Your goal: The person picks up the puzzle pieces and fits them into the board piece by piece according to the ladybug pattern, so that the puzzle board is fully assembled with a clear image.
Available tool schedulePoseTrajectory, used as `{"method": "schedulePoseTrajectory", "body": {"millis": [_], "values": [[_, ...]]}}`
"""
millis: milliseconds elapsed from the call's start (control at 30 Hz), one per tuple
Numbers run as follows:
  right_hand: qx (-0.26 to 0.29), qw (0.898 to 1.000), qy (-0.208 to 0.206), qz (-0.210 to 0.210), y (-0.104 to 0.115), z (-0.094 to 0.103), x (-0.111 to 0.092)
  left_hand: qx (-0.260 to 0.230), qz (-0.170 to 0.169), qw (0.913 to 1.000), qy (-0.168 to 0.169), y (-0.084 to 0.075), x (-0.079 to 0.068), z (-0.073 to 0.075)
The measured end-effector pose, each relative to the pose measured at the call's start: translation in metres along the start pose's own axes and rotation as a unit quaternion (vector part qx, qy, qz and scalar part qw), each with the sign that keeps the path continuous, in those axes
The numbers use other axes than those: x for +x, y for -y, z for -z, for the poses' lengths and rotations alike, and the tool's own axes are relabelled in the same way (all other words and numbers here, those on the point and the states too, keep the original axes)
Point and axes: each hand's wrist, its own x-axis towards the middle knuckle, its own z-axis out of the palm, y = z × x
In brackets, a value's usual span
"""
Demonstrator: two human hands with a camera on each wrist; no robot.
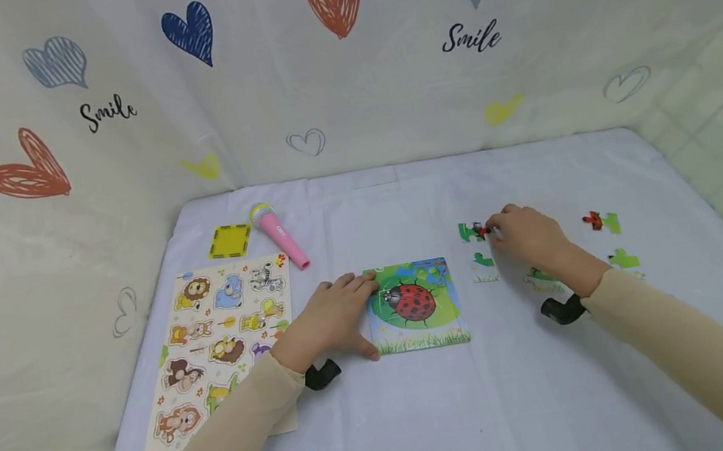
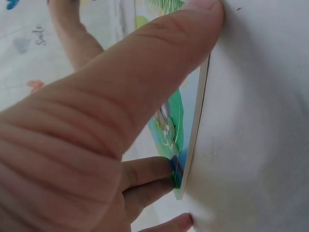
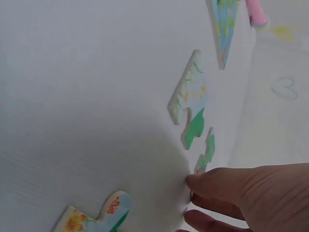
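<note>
The right hand's (image 1: 530, 234) fingers pinch the red edge of a spotted piece (image 1: 471, 231), the contact partly hidden; the left hand's (image 1: 335, 316) fingers lie spread and relaxed along the left side of the ladybug picture (image 1: 412, 306) — thumb at the near corner, fingertips toward the far one. Just below the pinched piece lies a green piece (image 1: 484, 267); a pale piece (image 1: 542, 281) shows partly behind the right hand; a red piece (image 1: 597, 222) sits farther right — all on the white-covered tabletop (image 1: 415, 424). At left, an animal board (image 1: 207, 330) runs under the left sleeve (image 1: 238, 432); beyond it lie a yellow square (image 1: 229, 240) and a pink microphone (image 1: 281, 237).
</note>
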Motion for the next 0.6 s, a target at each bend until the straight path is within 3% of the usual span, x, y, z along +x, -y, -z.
{"method": "schedulePoseTrajectory", "body": {"millis": [600], "values": [[0.090, 0.995, 0.007, -0.035, 0.002, -0.006, 0.012, -0.013, 0.003, 0.9999, 0.008, -0.001, -0.001, 0.003]]}}
